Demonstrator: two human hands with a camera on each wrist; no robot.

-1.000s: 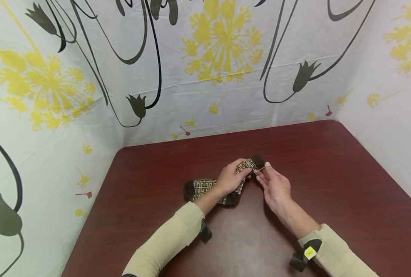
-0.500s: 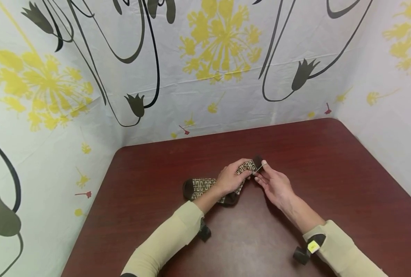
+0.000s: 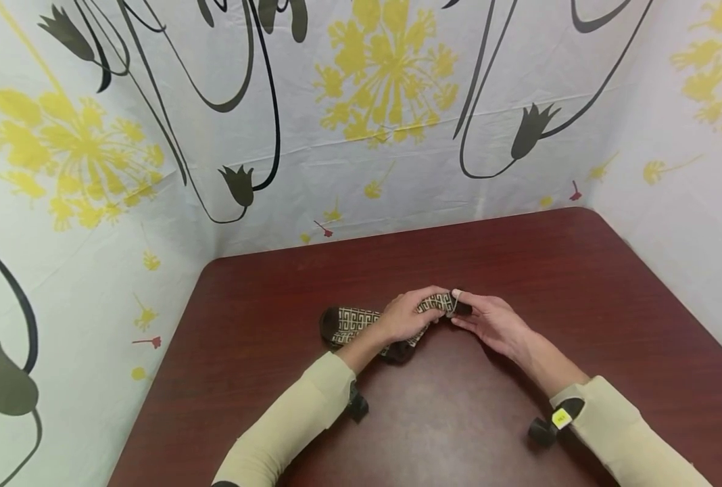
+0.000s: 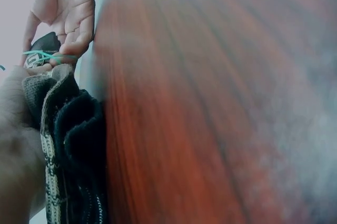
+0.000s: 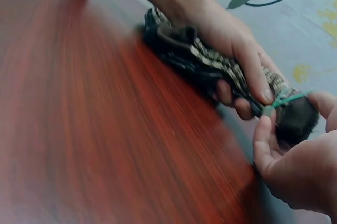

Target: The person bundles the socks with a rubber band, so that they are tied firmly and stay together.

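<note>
A dark brown sock (image 3: 356, 323) with a cream key pattern lies bent on the table. Its layers show in both wrist views; I cannot tell whether it is one sock or a pair. My left hand (image 3: 402, 316) grips it near the far right end, thumb on top. A thin rubber band (image 5: 287, 99), green in the wrist views, crosses the sock just short of its dark end (image 5: 297, 120). My right hand (image 3: 499, 327) holds the band between thumb and fingers, around that dark end. The thumb is on the far side, the fingertips on the near side.
The reddish-brown table (image 3: 263, 406) extends around both hands. White cloth (image 3: 288, 182) with yellow and grey flower prints hangs behind it and along both sides. A small black camera (image 3: 541, 431) sits at the right wrist and another camera (image 3: 357, 406) at the left.
My right thumb has come inward and down, bringing the stretched band over the sock's dark end. That end has tipped toward the right palm. The left hand keeps its grip.
</note>
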